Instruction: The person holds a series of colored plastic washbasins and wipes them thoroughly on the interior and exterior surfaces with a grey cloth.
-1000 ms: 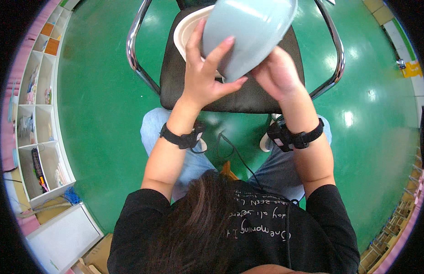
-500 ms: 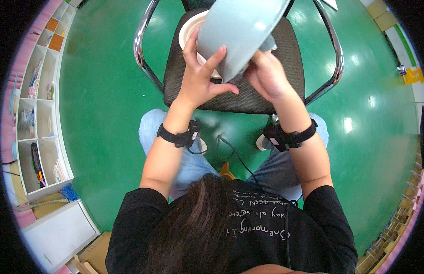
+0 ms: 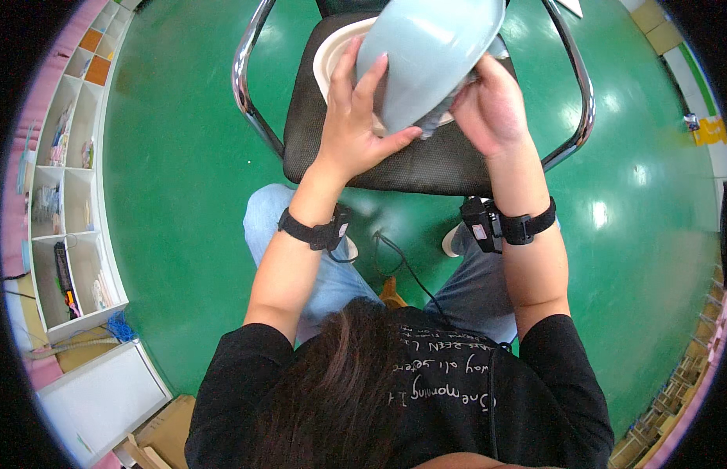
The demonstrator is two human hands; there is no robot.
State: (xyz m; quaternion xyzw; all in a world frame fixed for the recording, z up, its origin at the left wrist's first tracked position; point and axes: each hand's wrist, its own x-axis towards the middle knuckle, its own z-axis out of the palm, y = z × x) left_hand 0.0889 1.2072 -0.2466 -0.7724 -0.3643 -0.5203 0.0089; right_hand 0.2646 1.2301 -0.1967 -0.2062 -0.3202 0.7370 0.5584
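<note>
A light blue basin (image 3: 434, 59) is held tilted on its side, its smooth outer face toward me and its mouth turned to the right. My left hand (image 3: 351, 121) grips it, fingers spread over the outside and thumb at the lower rim. At the mouth, my right hand (image 3: 495, 113) is closed on a grey cloth (image 3: 435, 119), which shows along the rim; most of the cloth is hidden by the basin. Behind and below, a white basin (image 3: 324, 66) rests on the dark chair seat (image 3: 355, 168), partly covered by the blue one.
Chrome armrests (image 3: 242, 78) curve up on both sides of the chair. A black cable (image 3: 391, 246) hangs between my knees above the green floor (image 3: 175, 195). White shelves (image 3: 82, 195) with small items stand at the left, near a whiteboard (image 3: 101, 402) and cardboard (image 3: 168, 430).
The blue basin has shifted slightly right and tilted differently. My right hand has moved up and right along its mouth with the cloth, and my left hand has followed the basin rightward.
</note>
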